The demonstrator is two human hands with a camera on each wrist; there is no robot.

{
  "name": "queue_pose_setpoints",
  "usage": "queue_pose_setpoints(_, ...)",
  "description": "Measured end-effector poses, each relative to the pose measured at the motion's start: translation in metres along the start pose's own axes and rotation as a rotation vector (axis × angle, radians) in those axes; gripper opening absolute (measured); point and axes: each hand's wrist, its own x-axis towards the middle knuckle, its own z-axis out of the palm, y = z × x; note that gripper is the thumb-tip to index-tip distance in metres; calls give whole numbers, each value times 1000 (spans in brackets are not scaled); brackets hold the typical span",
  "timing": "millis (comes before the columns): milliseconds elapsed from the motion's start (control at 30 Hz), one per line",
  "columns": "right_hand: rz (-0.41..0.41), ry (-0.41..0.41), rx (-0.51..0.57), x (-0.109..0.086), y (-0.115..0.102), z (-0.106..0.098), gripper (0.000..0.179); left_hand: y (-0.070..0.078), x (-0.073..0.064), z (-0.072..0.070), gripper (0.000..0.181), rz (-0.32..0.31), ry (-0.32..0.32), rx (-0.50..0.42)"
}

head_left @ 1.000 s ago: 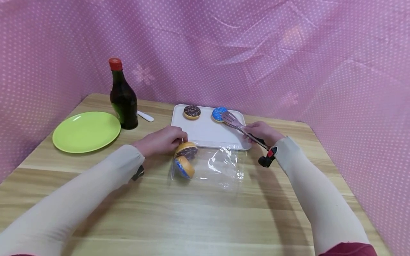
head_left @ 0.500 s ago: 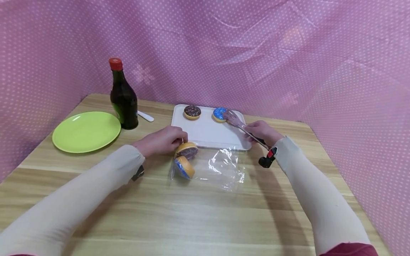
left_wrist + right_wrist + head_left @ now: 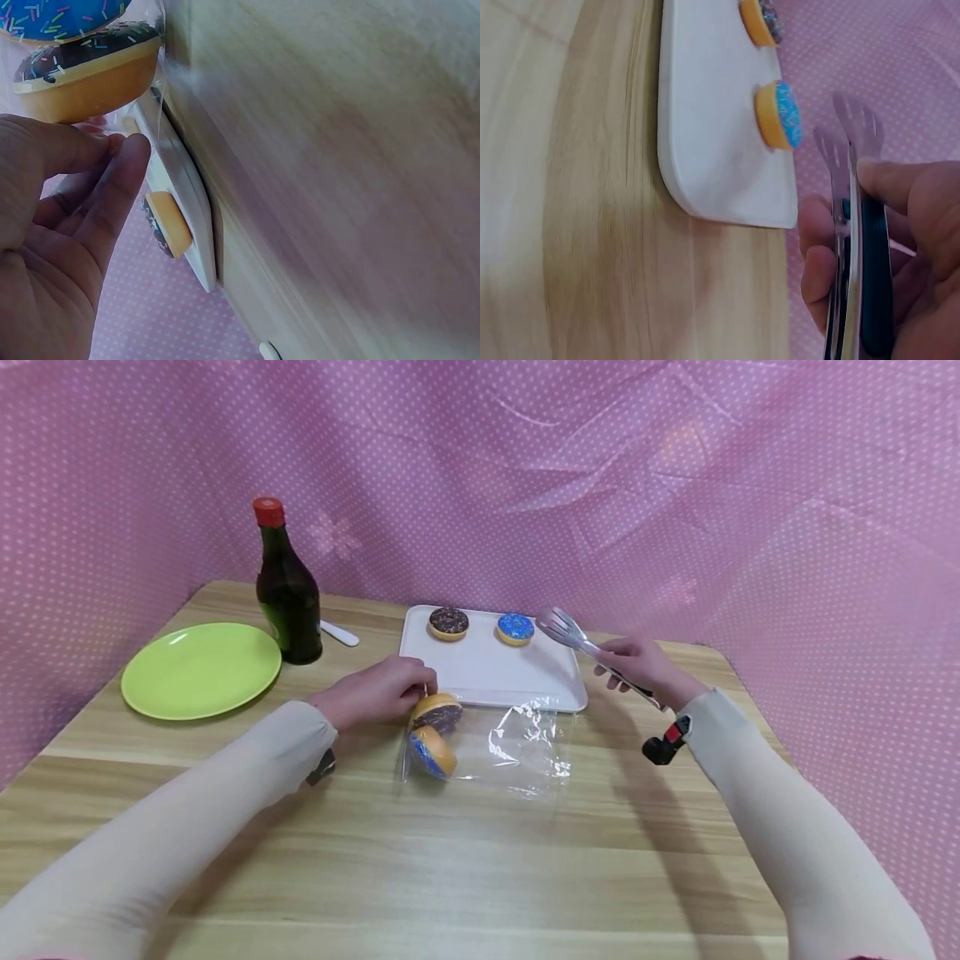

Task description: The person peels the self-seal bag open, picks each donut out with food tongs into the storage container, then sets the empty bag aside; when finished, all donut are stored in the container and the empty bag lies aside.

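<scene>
Shifts tongs point(image 3: 574, 637) rightward, gripped in right hand point(image 3: 641, 667) beside tray point(image 3: 491, 668).
Pinches with left hand point(image 3: 377, 690) clear bag point(image 3: 517, 743) of two doughnuts point(image 3: 444, 755), near tray's front-left corner.

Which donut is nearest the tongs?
The blue-topped donut on the white tray, just left of the tongs. The chocolate-topped donut there sits farther left; the other two donuts are in the clear bag.
</scene>
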Motion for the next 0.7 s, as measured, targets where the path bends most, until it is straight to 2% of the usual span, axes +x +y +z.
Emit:
queue_pose_setpoints(167, -34, -74, 1, -25, 4, -14, 45, 0, -1, 0, 21, 15, 16, 9)
queue_pose_setpoints(367, -66, -157, -43, -52, 18, -25, 39, -2, -3, 2, 21, 30, 26, 4)
queue_pose_setpoints(500, -105, -189, -32, -70, 29, -35, 35, -3, 0, 4, 21, 53, 39, 8)
queue_pose_setpoints(700, -151, -257, -12, -87, 35, -46, 32, -3, -1, 2, 21, 38, 35, 0)
